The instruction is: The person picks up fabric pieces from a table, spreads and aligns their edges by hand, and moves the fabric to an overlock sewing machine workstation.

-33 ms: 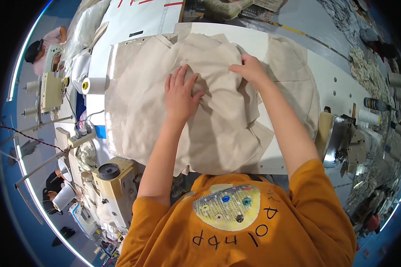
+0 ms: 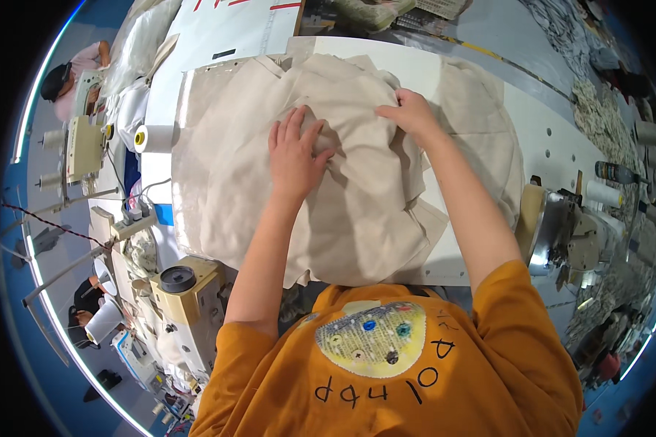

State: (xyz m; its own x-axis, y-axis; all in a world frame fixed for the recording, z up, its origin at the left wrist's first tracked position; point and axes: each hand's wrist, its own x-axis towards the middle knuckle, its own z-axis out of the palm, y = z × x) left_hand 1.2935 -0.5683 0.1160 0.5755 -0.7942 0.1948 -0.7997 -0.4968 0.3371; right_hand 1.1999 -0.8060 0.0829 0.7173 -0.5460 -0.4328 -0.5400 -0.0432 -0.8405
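A pile of beige fabric pieces [image 2: 357, 226] lies spread and wrinkled on the white table in front of me. My left hand [image 2: 297, 156] rests on the middle of the cloth with its fingers apart, and small folds run beside its thumb. Up and to the right, my right hand [image 2: 410, 115] pinches the cloth near its far right edge between thumb and fingers; some fingertips are hidden. Another beige fabric piece [image 2: 481, 124] lies flat to the right, beyond my right forearm.
A sewing machine [image 2: 189, 288] stands at the near left, another machine with a metal plate [image 2: 554, 229] at the right. A white thread cone [image 2: 155, 139] lies left of the cloth. Co-workers sit along the left side, one in a dark cap [image 2: 54, 83]. Patterned cloth heaps [image 2: 601, 120] line the right.
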